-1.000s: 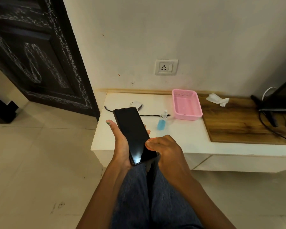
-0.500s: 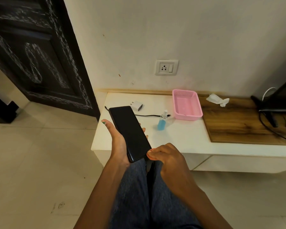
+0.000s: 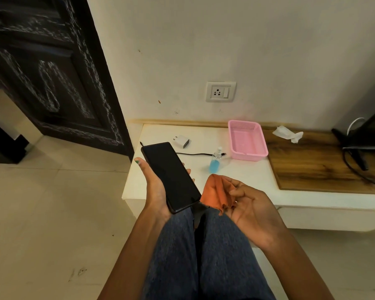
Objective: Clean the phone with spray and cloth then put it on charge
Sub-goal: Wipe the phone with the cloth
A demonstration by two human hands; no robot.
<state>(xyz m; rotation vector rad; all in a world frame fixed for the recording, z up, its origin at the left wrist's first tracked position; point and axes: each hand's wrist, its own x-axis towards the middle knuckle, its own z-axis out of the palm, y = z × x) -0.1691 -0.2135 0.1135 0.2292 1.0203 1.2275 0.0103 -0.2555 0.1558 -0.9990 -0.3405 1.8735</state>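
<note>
1. The phone (image 3: 171, 177) is cradled screen-up in the left hand (image 3: 155, 187), thumb along its left edge and fingertips curled round the right edge, above the knees and just in front of the white cabinet top (image 3: 243, 180)
2. An orange cloth (image 3: 218, 194) is gripped in the right hand (image 3: 250, 204), fingers curled round it, just beside the phone's lower end; whether the two touch cannot be told
3. The wiping step is judged to be in hand; the screen is dark and nothing is shown on it
4. The next move is judged to call for the cloth to be pressed flat on the glass, or for the spray bottle (image 3: 215, 161) of blue liquid, standing on the cabinet top beyond the hands, to be picked up first
5. For charging, the black cable (image 3: 193, 154) and white adapter (image 3: 181, 141) are laid behind the phone, unplugged, with the wall socket (image 3: 220, 92) above
6. No brand, label or writing can be read on any item
</note>
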